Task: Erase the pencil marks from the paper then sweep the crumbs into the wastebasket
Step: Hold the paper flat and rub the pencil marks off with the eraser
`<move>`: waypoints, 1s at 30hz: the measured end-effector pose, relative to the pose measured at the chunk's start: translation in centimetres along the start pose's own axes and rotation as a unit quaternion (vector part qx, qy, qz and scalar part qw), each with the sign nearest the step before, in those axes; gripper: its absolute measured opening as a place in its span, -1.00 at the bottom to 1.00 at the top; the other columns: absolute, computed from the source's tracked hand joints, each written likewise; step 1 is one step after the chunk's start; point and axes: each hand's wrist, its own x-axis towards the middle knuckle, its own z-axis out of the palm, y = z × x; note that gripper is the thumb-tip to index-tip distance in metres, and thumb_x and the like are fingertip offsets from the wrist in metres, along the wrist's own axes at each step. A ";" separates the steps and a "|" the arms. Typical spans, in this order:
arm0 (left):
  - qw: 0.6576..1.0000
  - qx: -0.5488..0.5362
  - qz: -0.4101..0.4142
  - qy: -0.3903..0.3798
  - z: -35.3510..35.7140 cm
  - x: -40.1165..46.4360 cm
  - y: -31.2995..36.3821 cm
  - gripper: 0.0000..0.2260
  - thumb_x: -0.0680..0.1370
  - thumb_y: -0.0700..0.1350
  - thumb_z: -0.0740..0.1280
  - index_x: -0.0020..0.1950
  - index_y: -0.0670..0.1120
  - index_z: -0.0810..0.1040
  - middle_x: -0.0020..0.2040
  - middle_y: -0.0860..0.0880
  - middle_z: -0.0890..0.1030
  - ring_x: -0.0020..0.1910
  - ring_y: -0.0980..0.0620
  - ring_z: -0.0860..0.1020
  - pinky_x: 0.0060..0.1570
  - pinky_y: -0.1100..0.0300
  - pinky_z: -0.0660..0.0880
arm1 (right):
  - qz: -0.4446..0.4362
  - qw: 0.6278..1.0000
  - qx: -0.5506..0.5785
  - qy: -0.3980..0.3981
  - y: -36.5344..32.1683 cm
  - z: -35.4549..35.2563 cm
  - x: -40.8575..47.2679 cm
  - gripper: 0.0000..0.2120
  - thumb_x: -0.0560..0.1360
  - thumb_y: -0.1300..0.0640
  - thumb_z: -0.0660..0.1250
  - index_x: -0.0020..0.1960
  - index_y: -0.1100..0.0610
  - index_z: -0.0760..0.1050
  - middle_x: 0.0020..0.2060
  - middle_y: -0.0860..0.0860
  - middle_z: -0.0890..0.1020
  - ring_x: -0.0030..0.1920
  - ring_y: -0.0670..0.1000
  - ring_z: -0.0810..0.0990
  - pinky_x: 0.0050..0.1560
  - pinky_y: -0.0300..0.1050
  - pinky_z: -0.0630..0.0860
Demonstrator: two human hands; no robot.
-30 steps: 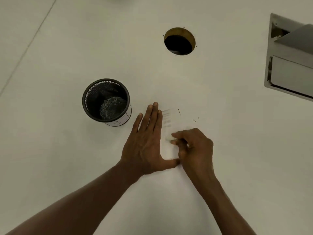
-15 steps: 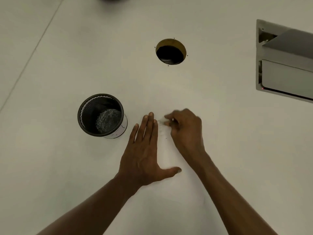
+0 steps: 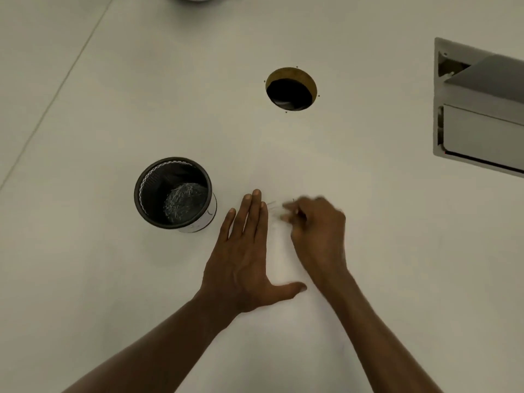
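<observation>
A white sheet of paper (image 3: 279,251) lies on the white table, barely distinct from it. My left hand (image 3: 243,256) presses flat on the sheet's left side, fingers straight and thumb spread. My right hand (image 3: 317,231) is blurred over the top of the sheet, its fingers curled and pinching a small pale eraser that is mostly hidden. Faint pencil marks (image 3: 270,204) show between the two hands' fingertips. The black mesh wastebasket (image 3: 139,191) stands upright left of my left hand, with a grey wad in its bottom.
A round cable hole (image 3: 290,90) opens in the table beyond the paper. A grey metal box (image 3: 479,129) sits at the right edge. A seam in the tabletop (image 3: 56,92) runs diagonally at the far left.
My right hand moved from the sheet's lower part up to its top and is rubbing there. The dark crumbs seen a second ago are now hidden. My left hand stayed flat.
</observation>
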 end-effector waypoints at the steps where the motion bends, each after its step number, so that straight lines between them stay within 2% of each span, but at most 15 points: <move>1: 1.000 0.000 -0.001 0.000 0.0 0.0 0.0 0.24 0.31 0.65 0.14 0.65 -0.25 -0.03 0.68 -0.16 -0.12 0.66 -0.07 -0.15 0.61 -0.08 -0.08 | 0.001 1.000 0.007 0.012 -0.1 0.5 1.7 -0.82 0.39 0.41 0.40 -0.15 0.15 0.65 -0.26 -0.02 0.67 -0.24 -0.05 0.60 -0.18 -0.11 0.58; 4: 1.000 0.000 -0.003 -0.001 -0.1 0.0 0.0 0.24 0.32 0.65 0.14 0.65 -0.24 -0.07 0.68 -0.15 -0.15 0.66 -0.07 -0.18 0.61 -0.08 -0.09 | 0.004 1.000 0.011 0.000 -0.5 0.7 2.8 -0.83 0.41 0.37 0.40 -0.13 0.13 0.65 -0.24 -0.04 0.68 -0.22 -0.12 0.57 -0.15 -0.36 0.48; 8: 1.000 -0.016 0.002 0.006 0.0 -0.2 -0.1 0.20 0.34 0.60 0.17 0.64 -0.28 0.01 0.68 -0.18 -0.10 0.66 -0.10 -0.11 0.60 -0.16 0.05 | 0.017 1.000 0.000 -0.020 -0.9 -0.1 -2.8 -0.82 0.37 0.37 0.45 -0.17 0.11 0.64 -0.29 -0.05 0.64 -0.25 -0.16 0.53 -0.15 -0.46 0.40; 12: 1.000 -0.009 0.000 0.011 0.0 -0.1 -0.1 0.24 0.32 0.64 0.15 0.65 -0.25 -0.05 0.68 -0.17 -0.11 0.66 -0.08 -0.14 0.61 -0.09 -0.06 | 0.017 0.999 0.034 0.003 -0.9 1.4 2.7 -0.79 0.40 0.40 0.38 -0.11 0.12 0.63 -0.23 -0.04 0.67 -0.19 -0.10 0.60 -0.15 -0.14 0.57; 14: 1.000 -0.010 0.003 0.010 0.1 -0.1 -0.1 0.22 0.33 0.64 0.14 0.65 -0.25 -0.03 0.68 -0.17 -0.11 0.66 -0.08 -0.13 0.61 -0.09 -0.06 | 0.024 0.999 0.024 -0.001 -0.7 1.2 1.4 -0.80 0.40 0.39 0.40 -0.12 0.12 0.63 -0.24 -0.03 0.66 -0.20 -0.10 0.59 -0.14 -0.19 0.56; 17: 1.000 -0.021 0.003 0.014 0.1 -0.2 -0.2 0.20 0.34 0.60 0.18 0.64 -0.27 0.02 0.68 -0.18 -0.08 0.66 -0.10 -0.10 0.60 -0.13 0.03 | 0.034 0.999 0.014 -0.009 -0.8 0.0 -2.8 -0.78 0.37 0.42 0.44 -0.16 0.12 0.63 -0.25 -0.04 0.65 -0.22 -0.16 0.57 -0.11 -0.46 0.44; 21: 1.000 -0.007 0.000 0.009 0.2 -0.1 -0.1 0.24 0.32 0.64 0.16 0.65 -0.24 -0.05 0.68 -0.16 -0.12 0.66 -0.07 -0.15 0.60 -0.07 -0.09 | 0.025 0.999 0.041 0.014 -0.6 0.9 2.4 -0.81 0.41 0.41 0.38 -0.13 0.15 0.64 -0.22 -0.03 0.68 -0.19 -0.10 0.60 -0.13 -0.28 0.53; 26: 1.000 -0.018 -0.001 0.013 0.2 -0.1 -0.1 0.21 0.32 0.61 0.20 0.64 -0.27 0.05 0.68 -0.18 -0.07 0.67 -0.10 -0.09 0.60 -0.12 0.02 | 0.035 0.999 0.014 -0.002 -0.8 0.1 -1.7 -0.82 0.39 0.37 0.43 -0.14 0.11 0.64 -0.24 -0.03 0.66 -0.21 -0.08 0.61 -0.14 -0.24 0.53; 28: 1.000 -0.010 0.001 0.011 0.1 -0.1 -0.1 0.23 0.32 0.63 0.19 0.64 -0.27 0.02 0.68 -0.18 -0.08 0.66 -0.09 -0.10 0.60 -0.11 0.00 | 0.041 0.999 0.023 0.019 -0.6 0.8 0.7 -0.81 0.40 0.38 0.42 -0.11 0.12 0.65 -0.23 -0.02 0.66 -0.21 -0.08 0.60 -0.15 -0.21 0.55; 30: 1.000 -0.004 0.001 0.009 0.1 -0.1 -0.1 0.24 0.32 0.65 0.15 0.65 -0.25 -0.03 0.68 -0.17 -0.12 0.66 -0.08 -0.15 0.60 -0.09 -0.06 | 0.031 0.999 0.031 0.018 -0.5 0.9 2.9 -0.81 0.41 0.39 0.39 -0.11 0.13 0.64 -0.22 -0.03 0.67 -0.21 -0.12 0.58 -0.15 -0.30 0.51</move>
